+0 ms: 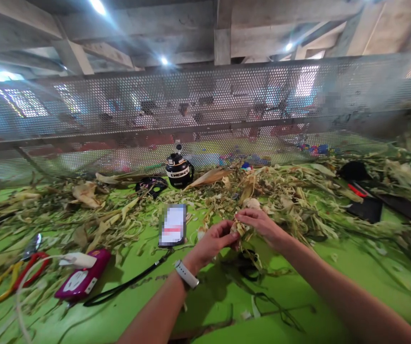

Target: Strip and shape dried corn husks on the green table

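Observation:
Close together over the green tabletop [205,313], my two hands work on a small pale piece of corn husk [240,229]. My left hand [210,244], with a white band on its wrist, pinches it between thumb and fingers. From the right, my right hand [261,225] comes over with its fingers closed on the upper part of the same piece. Fingers partly hide the held husk, so its full shape does not show. Below hang thin strips beside a dark loop of cord [250,265]. Loose dried husks [280,196] lie heaped just beyond the hands.
A phone [173,224] with a black strap lies left of my hands. Further left are a purple power bank [83,277] with a cable and red-yellow scissors [31,270]. A black jug [178,171] stands before the perforated metal screen [205,105]. Black items [365,208] lie right.

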Demonstrator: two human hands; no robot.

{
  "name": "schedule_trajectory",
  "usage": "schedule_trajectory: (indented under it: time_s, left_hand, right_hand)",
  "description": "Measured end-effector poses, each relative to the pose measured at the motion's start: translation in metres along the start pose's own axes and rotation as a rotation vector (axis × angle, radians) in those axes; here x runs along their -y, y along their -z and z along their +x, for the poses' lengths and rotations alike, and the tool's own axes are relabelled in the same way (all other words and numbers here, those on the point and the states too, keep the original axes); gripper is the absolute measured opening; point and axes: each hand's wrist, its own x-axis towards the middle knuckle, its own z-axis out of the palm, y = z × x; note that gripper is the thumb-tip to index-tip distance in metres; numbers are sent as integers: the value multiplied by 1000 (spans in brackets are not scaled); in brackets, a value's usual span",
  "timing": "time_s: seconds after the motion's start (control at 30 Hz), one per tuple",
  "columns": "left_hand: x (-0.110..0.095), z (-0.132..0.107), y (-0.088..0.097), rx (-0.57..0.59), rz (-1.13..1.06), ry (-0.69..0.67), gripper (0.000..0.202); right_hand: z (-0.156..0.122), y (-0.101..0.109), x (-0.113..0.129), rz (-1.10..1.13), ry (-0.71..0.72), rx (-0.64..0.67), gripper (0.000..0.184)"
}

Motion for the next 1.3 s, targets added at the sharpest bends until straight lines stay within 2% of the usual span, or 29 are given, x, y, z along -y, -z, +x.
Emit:
schedule_trajectory:
  time_s: [0.1,0.23,0.5,0.63,0.7,0.83,1.03,1.3]
  left_hand:
    - [-3,-1,-2,2,0,10,40]
    - [-3,-2,-5,14,16,57,39]
    - [7,-2,3,155,105,143,24]
    - [9,-1,0,174,-38,151,22]
    - [11,0,-4,144,-81,156,27]
    - [16,1,-6,75,-31,169,35]
    - [16,5,-1,-73,-194,53,28]
    - [14,5,-1,-91,-158,59,29]
  right_hand:
    - [-3,-5,2,217,-102,7,27]
    - [-4,-7,2,329,-161,13,28]
    - [1,-10,-6,249,-60,-105,37]
    - [0,-14,-8,184,-30,-73,40]
    - [-1,-16,-9,157,-18,-57,40]
    - [-4,-17,-8,81,-45,-12,41]
    - [-2,-10,-4,79,34,11,42]
    - [-2,-10,-6,52,85,3,37]
